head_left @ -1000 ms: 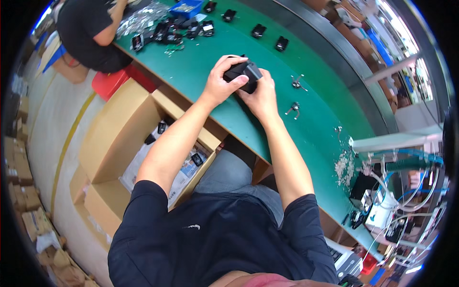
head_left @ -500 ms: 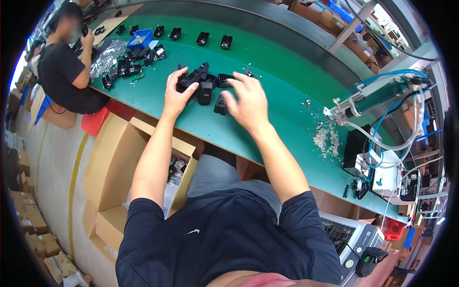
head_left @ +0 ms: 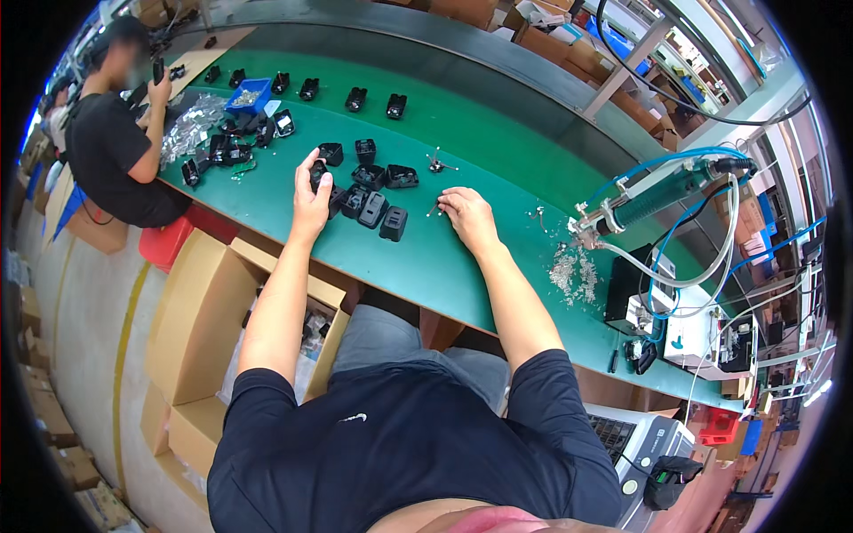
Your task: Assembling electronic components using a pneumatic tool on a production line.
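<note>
Standing on green bench (head_left: 418,266): cases (head_left: 394,224), newly spread | carton (head_left: 191,329) beside bench | left hand (head_left: 310,206) wrapping case (head_left: 318,172) | right hand (head_left: 470,218) pinching part (head_left: 433,212)

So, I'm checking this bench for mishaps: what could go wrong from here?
The left hand holds a black case close to several other black cases, so it might knock one. The right hand is at a small, thin metal part, which could slip away. Small pale bits lie loose on the green table; a stray brush might scatter them.
</note>
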Available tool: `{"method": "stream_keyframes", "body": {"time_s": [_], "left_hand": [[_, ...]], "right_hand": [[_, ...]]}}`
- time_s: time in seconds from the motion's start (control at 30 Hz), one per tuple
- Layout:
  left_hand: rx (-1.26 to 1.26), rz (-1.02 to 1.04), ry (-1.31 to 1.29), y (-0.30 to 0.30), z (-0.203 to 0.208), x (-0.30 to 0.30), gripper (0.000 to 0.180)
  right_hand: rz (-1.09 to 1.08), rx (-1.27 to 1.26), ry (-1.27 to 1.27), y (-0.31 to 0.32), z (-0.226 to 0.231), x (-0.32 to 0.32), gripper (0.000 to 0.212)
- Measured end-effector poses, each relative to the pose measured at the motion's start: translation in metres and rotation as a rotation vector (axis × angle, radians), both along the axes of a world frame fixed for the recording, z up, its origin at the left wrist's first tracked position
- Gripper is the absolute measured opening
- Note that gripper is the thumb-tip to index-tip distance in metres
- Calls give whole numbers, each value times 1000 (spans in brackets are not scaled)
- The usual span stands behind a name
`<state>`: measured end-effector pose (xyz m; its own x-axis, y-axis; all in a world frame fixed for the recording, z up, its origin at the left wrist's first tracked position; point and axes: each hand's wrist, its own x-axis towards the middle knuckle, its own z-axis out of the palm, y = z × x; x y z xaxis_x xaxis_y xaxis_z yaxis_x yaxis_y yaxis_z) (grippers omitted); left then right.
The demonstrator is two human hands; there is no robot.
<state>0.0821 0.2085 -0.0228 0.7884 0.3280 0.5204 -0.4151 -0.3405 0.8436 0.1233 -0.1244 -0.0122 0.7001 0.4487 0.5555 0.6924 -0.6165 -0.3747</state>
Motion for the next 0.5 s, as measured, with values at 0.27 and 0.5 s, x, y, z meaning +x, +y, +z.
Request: {"method": "stream_keyframes", "body": {"time_s": [0.27,0.5], "left_hand": [[-101,76,-189,-1,5,-7,63],[-851,-343,98,-76,77,-82,34]], "right_hand": [[15,31,4,2,6,-12,13],[-92,201,360,-10,17,-23,11]]}}
